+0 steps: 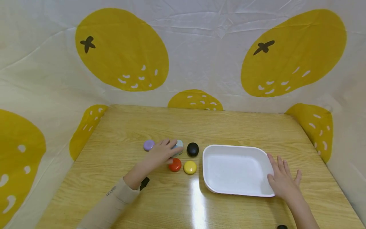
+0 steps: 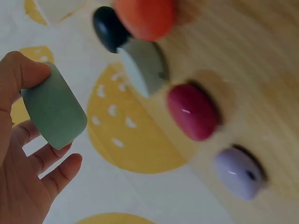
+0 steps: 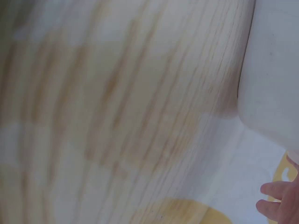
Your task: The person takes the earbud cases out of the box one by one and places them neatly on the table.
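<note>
My left hand point(image 1: 161, 154) pinches a smooth green rounded block point(image 2: 56, 109) between thumb and fingers, above the table. Beneath it on the wood sits a pale grey-green block point(image 2: 145, 67), mostly covered by the hand in the head view. Around it lie a red rounded piece point(image 1: 175, 164), a yellow one point(image 1: 190, 167), a black one point(image 1: 193, 149), a lavender one point(image 1: 149, 145) and a magenta one point(image 2: 194, 112); the hand hides the magenta piece in the head view. With fingers spread, my right hand point(image 1: 284, 181) touches the right rim of a white tray point(image 1: 238, 193).
The wooden table point(image 1: 137, 121) meets a white cloth with yellow fruit prints point(image 1: 123, 51) at the back and sides. A small black object point(image 1: 282, 226) shows at the bottom edge near the right forearm. In the right wrist view the tray's outer wall point(image 3: 271, 70) stands on the wood.
</note>
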The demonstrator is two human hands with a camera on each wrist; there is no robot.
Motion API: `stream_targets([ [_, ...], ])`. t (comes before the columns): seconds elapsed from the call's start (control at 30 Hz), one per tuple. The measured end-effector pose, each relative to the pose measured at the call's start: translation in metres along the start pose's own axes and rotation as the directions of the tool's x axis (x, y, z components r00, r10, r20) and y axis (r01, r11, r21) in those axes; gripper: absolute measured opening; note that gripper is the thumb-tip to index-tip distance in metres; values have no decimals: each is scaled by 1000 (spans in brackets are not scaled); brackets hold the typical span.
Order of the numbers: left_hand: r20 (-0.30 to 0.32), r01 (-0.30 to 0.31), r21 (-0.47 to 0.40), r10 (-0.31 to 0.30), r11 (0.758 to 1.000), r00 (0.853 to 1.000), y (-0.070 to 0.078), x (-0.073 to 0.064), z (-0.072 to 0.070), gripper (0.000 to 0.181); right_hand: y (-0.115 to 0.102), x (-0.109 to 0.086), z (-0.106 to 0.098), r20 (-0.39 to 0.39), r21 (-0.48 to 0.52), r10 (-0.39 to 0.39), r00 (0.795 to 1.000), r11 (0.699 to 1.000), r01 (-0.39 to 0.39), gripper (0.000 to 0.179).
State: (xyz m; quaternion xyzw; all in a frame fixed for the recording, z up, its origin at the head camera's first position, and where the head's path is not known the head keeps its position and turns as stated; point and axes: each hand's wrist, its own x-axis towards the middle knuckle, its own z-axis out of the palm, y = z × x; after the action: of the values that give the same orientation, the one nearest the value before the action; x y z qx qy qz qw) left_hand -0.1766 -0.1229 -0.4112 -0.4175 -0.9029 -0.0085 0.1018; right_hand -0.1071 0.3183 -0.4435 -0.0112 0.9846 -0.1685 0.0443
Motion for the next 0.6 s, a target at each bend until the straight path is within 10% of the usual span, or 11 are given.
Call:
stream_targets([
  [0.37,99,34,-49,-29,998,995,-20,-38,26,51,1,1,0,0,0,-3,1000,1000,3,69],
  [0.6,54,-13,-92,18,996,998,-20,-48,33,49,1,1,1,3,7,-2,1000,1000,2,68],
])
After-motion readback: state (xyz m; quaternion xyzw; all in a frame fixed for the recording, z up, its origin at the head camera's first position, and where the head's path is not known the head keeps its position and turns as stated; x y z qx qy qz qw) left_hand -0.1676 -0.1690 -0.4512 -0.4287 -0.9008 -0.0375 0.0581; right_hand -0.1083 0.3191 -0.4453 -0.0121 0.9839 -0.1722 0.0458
